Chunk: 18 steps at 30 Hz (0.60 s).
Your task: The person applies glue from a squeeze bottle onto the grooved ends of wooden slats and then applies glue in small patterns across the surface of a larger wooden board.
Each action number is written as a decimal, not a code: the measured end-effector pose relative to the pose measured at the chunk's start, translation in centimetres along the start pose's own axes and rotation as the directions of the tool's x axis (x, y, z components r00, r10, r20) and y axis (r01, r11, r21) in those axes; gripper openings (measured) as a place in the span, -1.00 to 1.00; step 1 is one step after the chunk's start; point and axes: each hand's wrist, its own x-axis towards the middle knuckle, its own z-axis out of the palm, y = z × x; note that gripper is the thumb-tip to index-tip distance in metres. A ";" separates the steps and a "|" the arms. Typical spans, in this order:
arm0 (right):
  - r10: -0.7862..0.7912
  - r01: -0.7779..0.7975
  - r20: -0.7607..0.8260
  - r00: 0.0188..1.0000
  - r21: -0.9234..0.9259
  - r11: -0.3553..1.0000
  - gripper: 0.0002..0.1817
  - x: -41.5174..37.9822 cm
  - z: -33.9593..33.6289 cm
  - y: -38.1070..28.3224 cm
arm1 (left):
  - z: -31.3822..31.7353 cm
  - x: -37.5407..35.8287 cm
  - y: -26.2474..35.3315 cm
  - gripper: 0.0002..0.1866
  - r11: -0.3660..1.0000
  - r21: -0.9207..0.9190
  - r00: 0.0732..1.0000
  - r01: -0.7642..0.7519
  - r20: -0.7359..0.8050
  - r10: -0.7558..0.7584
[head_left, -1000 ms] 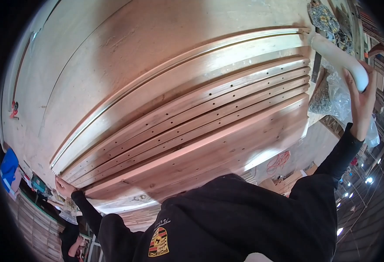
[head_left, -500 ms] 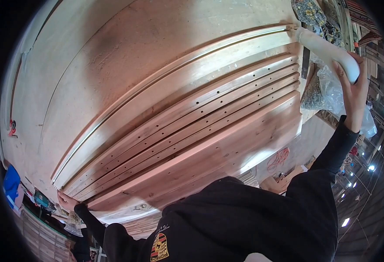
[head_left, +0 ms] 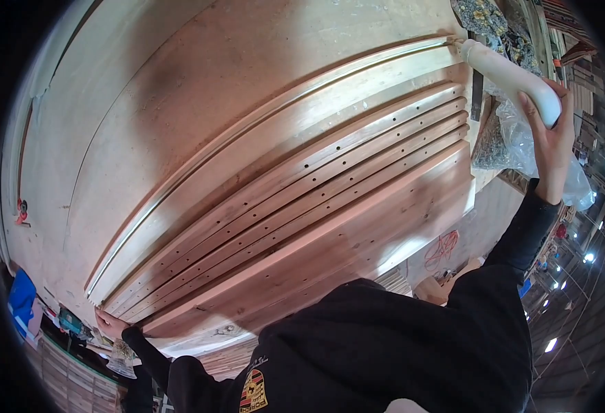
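My right hand (head_left: pixel 556 141) is wrapped round the base of a white squeeze bottle (head_left: pixel 512 72). The bottle is tilted, its nozzle right at the right end of a long wooden strip (head_left: pixel 275 113) with a shiny groove along its length. At the far left, my left hand (head_left: pixel 112 323) has its fingers closed at the other end of this strip, partly hidden by the wood. Between my hands lie several wooden slats (head_left: pixel 306 175) with rows of drilled holes, side by side. Nearer my body is a wider reddish board (head_left: pixel 337 251).
A broad plywood surface (head_left: pixel 199 82) stretches beyond the strip. Clear plastic bags (head_left: pixel 519 141) hang by the right edge, below a speckled bundle (head_left: pixel 485 17). Orange cord (head_left: pixel 441 249) lies at the lower right. A teal power tool (head_left: pixel 70 321) and blue material (head_left: pixel 22 299) are at lower left.
The view has shifted slightly. The bottle's nozzle stays at the strip's right end, and both hands keep nearly the same places.
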 end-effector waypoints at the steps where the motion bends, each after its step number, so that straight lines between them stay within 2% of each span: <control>1: 0.020 -0.020 -0.011 1.000 0.009 1.000 -0.50 -0.2 0.1 -0.3 | 0.0 -0.1 0.1 -0.51 1.000 -0.001 1.000 0.003 -0.006 -0.003; 3: 0.059 -0.058 -0.032 0.998 0.028 0.998 -0.50 -0.8 0.4 -0.9 | 0.0 -0.2 0.4 -0.51 1.000 0.004 1.000 0.002 -0.013 -0.002; 6: 0.038 -0.039 -0.059 0.998 -0.012 0.999 -0.49 -1.2 0.7 -0.8 | -0.1 -0.1 0.6 -0.51 1.000 0.020 1.000 -0.006 -0.005 0.006; 12: 0.100 -0.097 -0.055 0.993 0.052 0.994 -0.49 -1.8 0.8 -1.3 | 0.0 0.2 -0.5 -0.50 1.000 0.020 1.000 -0.017 0.003 0.017; 18: 0.076 -0.074 -0.051 0.996 0.044 0.996 -0.51 -1.4 0.7 -1.9 | 0.0 0.1 -0.1 -0.50 1.000 0.024 1.000 0.003 0.007 -0.003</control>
